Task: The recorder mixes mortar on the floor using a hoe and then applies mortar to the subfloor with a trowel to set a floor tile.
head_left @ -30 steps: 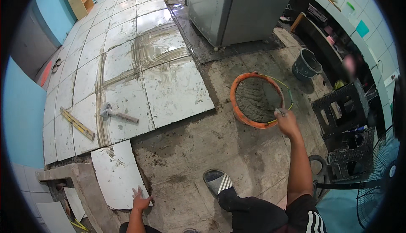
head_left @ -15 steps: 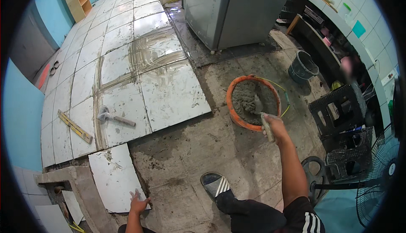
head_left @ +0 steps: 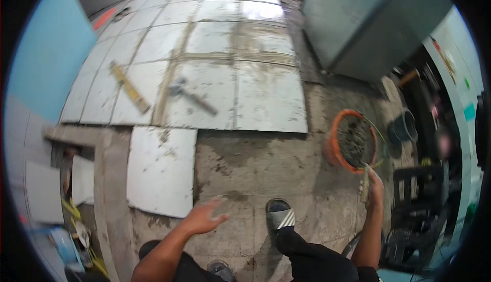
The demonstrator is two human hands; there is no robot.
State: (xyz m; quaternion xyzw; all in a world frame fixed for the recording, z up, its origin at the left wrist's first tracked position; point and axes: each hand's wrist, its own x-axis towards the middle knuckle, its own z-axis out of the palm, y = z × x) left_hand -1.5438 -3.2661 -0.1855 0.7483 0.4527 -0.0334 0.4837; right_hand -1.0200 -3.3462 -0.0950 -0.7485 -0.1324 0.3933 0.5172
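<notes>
My right hand [head_left: 376, 187] grips the pale handle of a trowel [head_left: 364, 190] at the near rim of an orange bucket [head_left: 334, 146]. Grey wet mortar [head_left: 355, 139] fills much of the bucket; the trowel's blade is hard to make out against it. My left hand [head_left: 207, 216] hovers over the bare floor with its fingers apart, holding nothing. Just beyond it lies a cut white tile [head_left: 161, 172], smudged with mortar. On the laid tiles [head_left: 271, 95] rest a mallet [head_left: 197, 100], its head blurred, and a yellow spirit level [head_left: 130, 88].
A dark bucket [head_left: 402, 127] stands beyond the orange one, with black plastic stools [head_left: 417, 187] at the right. A tall grey refrigerator [head_left: 358, 21] rises at the back right. Left of the cut tile runs a low concrete ledge [head_left: 107, 179]. My sandalled foot [head_left: 280, 214] is on rough floor.
My left hand has come off the cut tile and moved right, over the bare floor. The view has swung left and down. My right hand keeps the trowel at the orange bucket.
</notes>
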